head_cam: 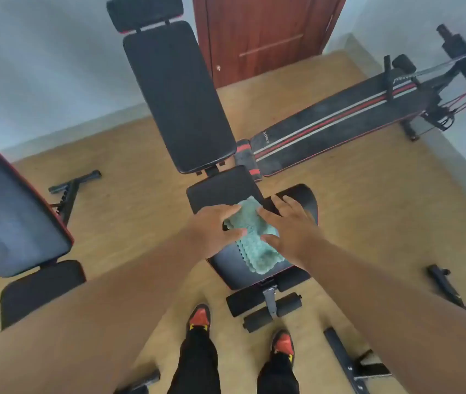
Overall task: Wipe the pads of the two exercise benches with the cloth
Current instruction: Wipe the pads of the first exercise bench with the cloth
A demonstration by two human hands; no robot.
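— So where was the cloth [254, 240]?
— Spread on the seat pad [226, 258] of the middle bench [179, 95], between both hands.
— And the hands?
— The left hand [214, 230] lay flat, fingers straight, on the cloth's left edge. The right hand [288, 227] was spread wide over its right side.
— The other bench [13, 211]?
— It stood well apart, to the left on the floor [129, 155].

Cloth [254, 240] on seat pad [226, 258]; backrest [178, 95] behind.
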